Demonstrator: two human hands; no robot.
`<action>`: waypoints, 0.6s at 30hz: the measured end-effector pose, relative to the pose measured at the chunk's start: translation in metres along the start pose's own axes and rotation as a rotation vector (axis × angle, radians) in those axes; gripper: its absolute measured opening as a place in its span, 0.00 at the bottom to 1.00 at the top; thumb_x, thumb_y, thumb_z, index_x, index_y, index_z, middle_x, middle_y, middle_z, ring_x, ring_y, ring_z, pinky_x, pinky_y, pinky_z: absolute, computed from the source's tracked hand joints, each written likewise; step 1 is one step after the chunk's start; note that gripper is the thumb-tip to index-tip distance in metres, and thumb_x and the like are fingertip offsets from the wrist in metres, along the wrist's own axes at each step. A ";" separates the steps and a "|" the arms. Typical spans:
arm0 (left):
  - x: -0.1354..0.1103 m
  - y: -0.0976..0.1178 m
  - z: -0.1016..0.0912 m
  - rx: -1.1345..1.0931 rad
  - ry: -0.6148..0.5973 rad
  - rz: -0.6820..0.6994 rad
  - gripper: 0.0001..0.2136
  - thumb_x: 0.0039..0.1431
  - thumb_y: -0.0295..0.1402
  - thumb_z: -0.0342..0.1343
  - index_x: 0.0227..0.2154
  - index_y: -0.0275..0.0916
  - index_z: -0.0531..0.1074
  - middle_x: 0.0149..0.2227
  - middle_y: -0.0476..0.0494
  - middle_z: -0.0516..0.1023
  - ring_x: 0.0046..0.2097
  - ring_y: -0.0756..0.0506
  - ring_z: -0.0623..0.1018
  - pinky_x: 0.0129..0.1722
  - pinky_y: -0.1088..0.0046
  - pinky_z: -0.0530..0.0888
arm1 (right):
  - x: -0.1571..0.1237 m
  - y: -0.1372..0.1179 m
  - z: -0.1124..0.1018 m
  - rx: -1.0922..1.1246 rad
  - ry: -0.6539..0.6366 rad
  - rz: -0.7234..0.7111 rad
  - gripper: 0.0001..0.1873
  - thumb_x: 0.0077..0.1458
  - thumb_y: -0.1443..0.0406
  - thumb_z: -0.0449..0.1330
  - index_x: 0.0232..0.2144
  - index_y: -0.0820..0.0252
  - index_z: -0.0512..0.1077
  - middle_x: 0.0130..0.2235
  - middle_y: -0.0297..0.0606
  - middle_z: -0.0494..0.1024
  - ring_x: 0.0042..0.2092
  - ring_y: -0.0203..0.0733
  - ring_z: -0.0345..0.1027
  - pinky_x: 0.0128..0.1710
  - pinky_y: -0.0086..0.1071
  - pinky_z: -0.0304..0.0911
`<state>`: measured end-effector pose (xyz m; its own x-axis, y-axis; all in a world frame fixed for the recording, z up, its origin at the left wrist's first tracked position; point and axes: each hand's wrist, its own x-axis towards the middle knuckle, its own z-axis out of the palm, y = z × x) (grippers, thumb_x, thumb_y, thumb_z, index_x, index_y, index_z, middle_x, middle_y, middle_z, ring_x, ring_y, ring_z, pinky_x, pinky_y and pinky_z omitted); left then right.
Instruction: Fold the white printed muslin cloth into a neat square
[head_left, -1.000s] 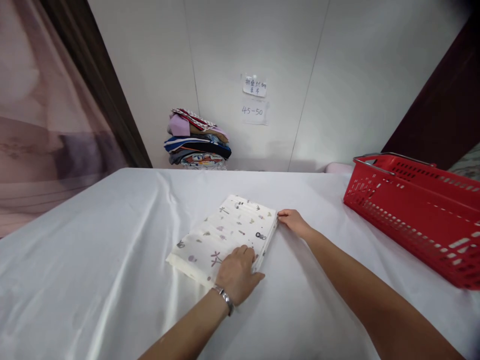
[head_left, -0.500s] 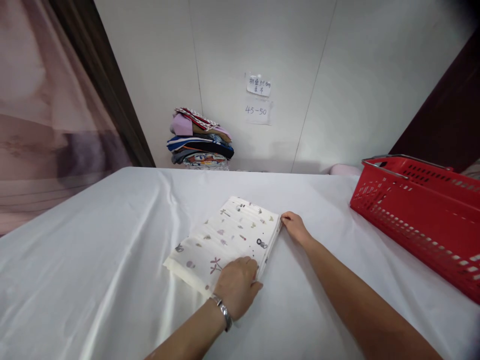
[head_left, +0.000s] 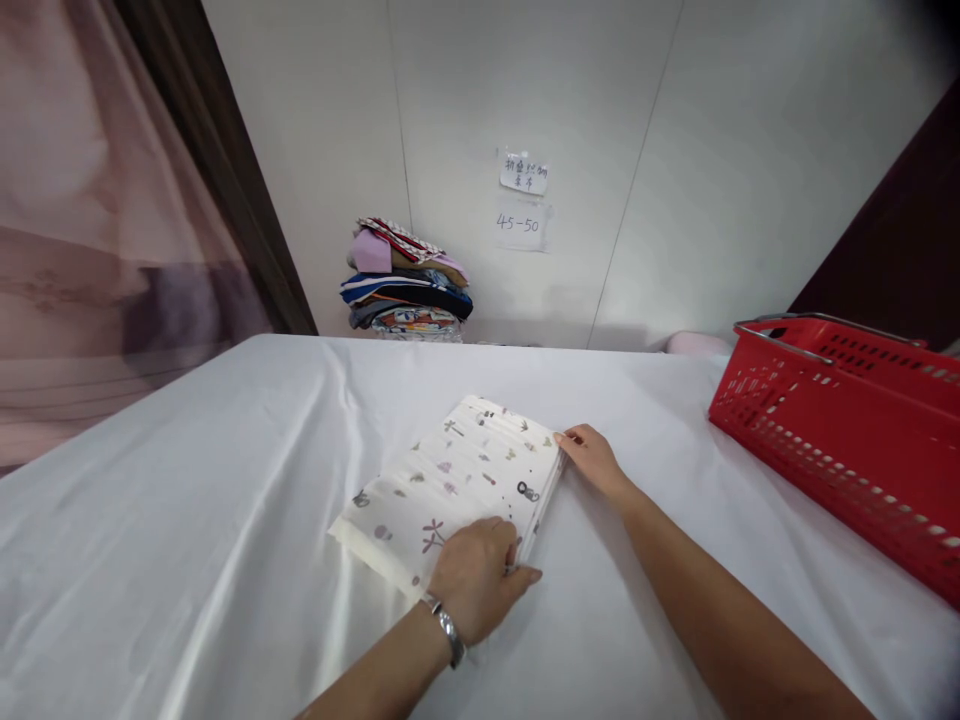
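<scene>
A folded white cloth (head_left: 457, 478) printed with small coloured figures lies flat on the white table cover (head_left: 187, 520). My left hand (head_left: 480, 580), with a metal watch at the wrist, curls over the cloth's near right corner, thumb under the edge. Farther away, the fingers of my right hand (head_left: 592, 460) pinch the cloth's far right corner. Both hands grip the folded edge on the cloth's right side.
A red plastic basket (head_left: 840, 440) with metal handles stands at the right of the table. A stack of folded clothes (head_left: 409, 285) sits against the white wall behind the table, beside two paper notes (head_left: 523, 200). A pinkish curtain hangs at the left.
Both hands stay on the cloth's right edge. The left hand has shifted a little nearer along the near corner, and the view has drifted slightly.
</scene>
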<state>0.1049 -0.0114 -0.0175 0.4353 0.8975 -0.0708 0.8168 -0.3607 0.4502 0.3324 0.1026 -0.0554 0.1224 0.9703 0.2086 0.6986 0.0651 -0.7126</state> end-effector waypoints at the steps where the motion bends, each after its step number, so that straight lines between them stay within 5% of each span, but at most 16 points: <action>1: 0.000 0.000 0.000 -0.004 0.001 -0.002 0.12 0.50 0.43 0.54 0.23 0.40 0.63 0.28 0.50 0.71 0.31 0.48 0.69 0.29 0.73 0.59 | 0.000 -0.002 0.000 -0.052 0.010 -0.033 0.12 0.51 0.58 0.52 0.26 0.59 0.70 0.34 0.37 0.72 0.35 0.38 0.64 0.37 0.31 0.57; 5: 0.000 0.000 0.000 -0.025 0.006 -0.002 0.11 0.49 0.42 0.54 0.22 0.40 0.63 0.28 0.50 0.71 0.31 0.48 0.69 0.29 0.73 0.59 | 0.001 -0.009 -0.001 -0.152 0.034 -0.133 0.12 0.53 0.60 0.49 0.24 0.58 0.68 0.35 0.36 0.70 0.38 0.38 0.62 0.38 0.30 0.55; 14: 0.000 0.000 -0.003 -0.043 -0.007 -0.013 0.10 0.49 0.41 0.54 0.23 0.39 0.65 0.27 0.51 0.71 0.30 0.50 0.69 0.29 0.74 0.60 | 0.006 -0.021 -0.005 -0.282 -0.014 -0.077 0.12 0.53 0.61 0.48 0.23 0.59 0.65 0.33 0.36 0.70 0.35 0.37 0.62 0.33 0.28 0.53; 18: -0.001 0.001 -0.007 -0.030 -0.037 -0.015 0.10 0.49 0.40 0.53 0.24 0.39 0.66 0.29 0.51 0.71 0.32 0.49 0.69 0.30 0.74 0.61 | 0.014 -0.018 -0.007 -0.291 -0.132 -0.002 0.15 0.53 0.60 0.48 0.19 0.59 0.66 0.24 0.33 0.70 0.28 0.35 0.62 0.27 0.27 0.52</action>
<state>0.1029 -0.0108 -0.0111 0.4369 0.8927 -0.1106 0.8120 -0.3385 0.4755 0.3264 0.1131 -0.0344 0.0422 0.9933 0.1077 0.8734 0.0157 -0.4868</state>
